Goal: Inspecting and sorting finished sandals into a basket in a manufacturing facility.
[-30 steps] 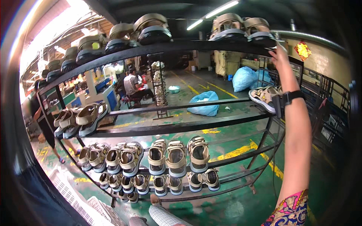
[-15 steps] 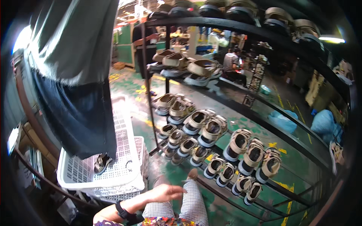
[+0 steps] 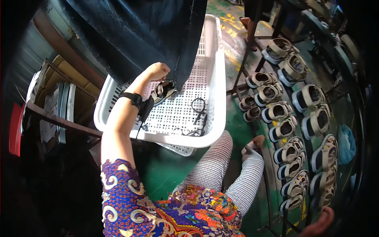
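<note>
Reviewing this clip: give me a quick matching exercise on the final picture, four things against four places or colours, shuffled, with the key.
1. left hand
2. right hand
3. hanging cloth
4. plastic bag

A. light blue, right of the rows of sandals
B. just above a lone sandal
C. at the picture's lower right
D. very dark, covering part of the white basket from view

Pairs: 1-B, 2-C, 3-D, 4-A

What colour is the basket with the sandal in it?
The basket is white; it shows best in the head view.
</note>
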{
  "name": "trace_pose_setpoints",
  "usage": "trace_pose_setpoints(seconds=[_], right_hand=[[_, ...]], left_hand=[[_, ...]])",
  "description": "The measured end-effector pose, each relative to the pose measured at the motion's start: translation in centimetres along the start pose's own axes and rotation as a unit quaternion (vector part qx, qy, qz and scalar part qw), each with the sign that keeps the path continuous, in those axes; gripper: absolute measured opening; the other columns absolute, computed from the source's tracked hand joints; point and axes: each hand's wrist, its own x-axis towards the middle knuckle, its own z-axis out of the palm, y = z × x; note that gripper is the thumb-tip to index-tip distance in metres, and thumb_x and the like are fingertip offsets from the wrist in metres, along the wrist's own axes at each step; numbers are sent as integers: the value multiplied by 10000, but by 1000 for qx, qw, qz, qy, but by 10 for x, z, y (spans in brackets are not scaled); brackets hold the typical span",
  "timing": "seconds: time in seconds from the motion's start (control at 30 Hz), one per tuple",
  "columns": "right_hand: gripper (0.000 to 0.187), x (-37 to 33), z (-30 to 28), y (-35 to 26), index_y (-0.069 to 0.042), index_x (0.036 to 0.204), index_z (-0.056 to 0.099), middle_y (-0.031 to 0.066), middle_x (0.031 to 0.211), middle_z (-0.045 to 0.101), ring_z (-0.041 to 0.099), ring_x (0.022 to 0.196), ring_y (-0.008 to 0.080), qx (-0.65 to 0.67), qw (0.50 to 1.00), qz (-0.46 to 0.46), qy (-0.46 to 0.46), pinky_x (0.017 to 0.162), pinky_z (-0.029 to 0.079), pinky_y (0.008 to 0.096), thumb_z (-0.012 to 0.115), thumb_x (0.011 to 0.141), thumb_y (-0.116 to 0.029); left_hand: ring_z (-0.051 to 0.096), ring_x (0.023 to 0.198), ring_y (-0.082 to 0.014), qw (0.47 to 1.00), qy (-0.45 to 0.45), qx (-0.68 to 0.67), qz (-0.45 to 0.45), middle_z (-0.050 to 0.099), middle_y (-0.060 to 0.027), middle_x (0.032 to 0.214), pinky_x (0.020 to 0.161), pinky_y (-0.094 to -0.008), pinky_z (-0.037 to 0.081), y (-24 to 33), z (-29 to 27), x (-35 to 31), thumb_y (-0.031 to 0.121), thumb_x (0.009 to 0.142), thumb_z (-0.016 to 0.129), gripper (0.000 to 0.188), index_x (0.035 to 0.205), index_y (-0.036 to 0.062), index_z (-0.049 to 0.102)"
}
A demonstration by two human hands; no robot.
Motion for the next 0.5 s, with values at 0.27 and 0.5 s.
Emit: trace_pose_setpoints(seconds=[0.27,0.5], right_hand=[[170,-58,184,-125,23,1026,580,94,886,617,598,749,140,340,804,344,-346,571,465,233,479,890,27],[222,-35,217,-118,23,1117,609,107,995,662,636,872,171,288,745,406,-444,723,510,289,499,940,-53]], left_hand=[[615,1053,-283,899,-197,369,-131,631,-127,1149,839,-378,515,-179,82,95,135,853,466,322,1106,46,644],[570,1109,-341,940,13,265,-217,613,-181,1158,925,-398,471,-167,193,126,214,876,437,331,1055,55,666]])
